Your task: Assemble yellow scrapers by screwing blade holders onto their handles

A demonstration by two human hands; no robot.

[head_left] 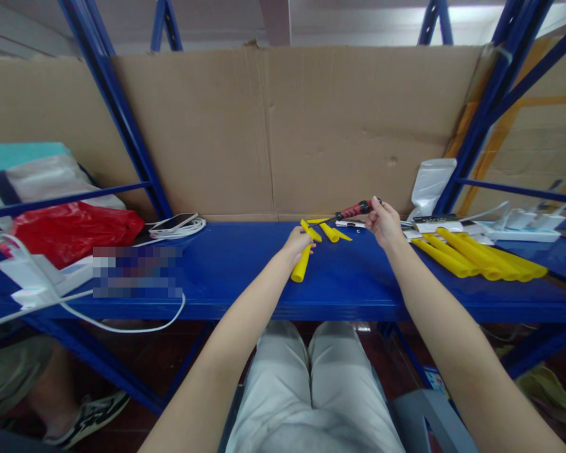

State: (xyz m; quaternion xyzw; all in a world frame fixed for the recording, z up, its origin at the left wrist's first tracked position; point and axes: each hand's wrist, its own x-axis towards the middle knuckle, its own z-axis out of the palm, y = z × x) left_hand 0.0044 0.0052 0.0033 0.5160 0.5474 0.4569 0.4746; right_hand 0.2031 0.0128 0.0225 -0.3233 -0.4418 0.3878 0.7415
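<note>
My left hand (298, 244) is closed around a yellow tube (301, 267), whose round lower end points toward me. A cut-looking yellow flap (312, 231) stands out above the fingers. Fingers of my right hand (384, 221) grip the back end of a screwdriver-like tool (355, 209) with a red and black handle. Its thin dark shaft slopes down left and reaches the yellow flap by my left hand; whether the tip touches or enters it is too small to tell. Just right of my left hand lie smaller yellow pieces (331, 233) on the blue shelf (245, 270).
Several yellow tubes (471, 255) lie at the right, near a white power strip (523, 234) and a plastic bag (431, 185). Cardboard (207, 132) closes the back. Coiled white cable (182, 228) and a red bag (82, 229) are at left. Another person's shoe (94, 415) shows below.
</note>
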